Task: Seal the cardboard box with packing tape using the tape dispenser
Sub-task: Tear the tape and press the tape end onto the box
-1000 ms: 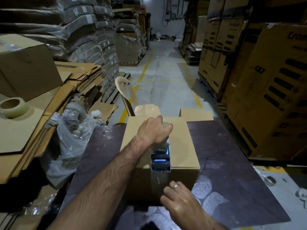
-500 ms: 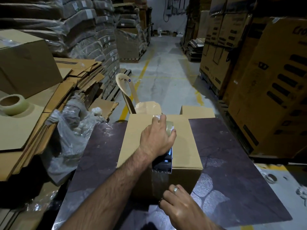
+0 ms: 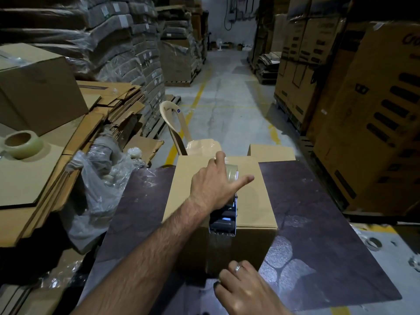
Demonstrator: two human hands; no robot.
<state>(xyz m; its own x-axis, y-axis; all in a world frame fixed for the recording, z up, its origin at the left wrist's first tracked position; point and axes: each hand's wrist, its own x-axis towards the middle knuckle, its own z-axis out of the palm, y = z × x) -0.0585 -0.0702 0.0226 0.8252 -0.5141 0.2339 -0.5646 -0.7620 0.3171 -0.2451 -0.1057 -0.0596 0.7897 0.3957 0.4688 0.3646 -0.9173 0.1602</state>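
Note:
A closed cardboard box (image 3: 256, 189) stands on a dark board (image 3: 318, 235). The tape dispenser (image 3: 223, 220) sits on the box's top at its near edge, with its clear tape roll (image 3: 232, 171) further back. My left hand (image 3: 211, 185) lies over the roll and handle, one finger straight forward and the thumb stretched to the right. A strip of clear tape (image 3: 219, 248) runs from the dispenser down the box's near face. My right hand (image 3: 245, 289), wearing a ring, presses on the low end of that strip.
A spare tape roll (image 3: 21, 144) lies on flattened cartons at the left, beside crumpled plastic wrap (image 3: 100, 178). A beige plastic chair (image 3: 175, 126) stands behind the box. Large stacked cartons (image 3: 375, 133) line the right; an aisle runs ahead.
My left hand's grip has loosened: fingers that were curled round the dispenser now spread out over it. The dispenser stays at the box's near edge. My right hand has not moved.

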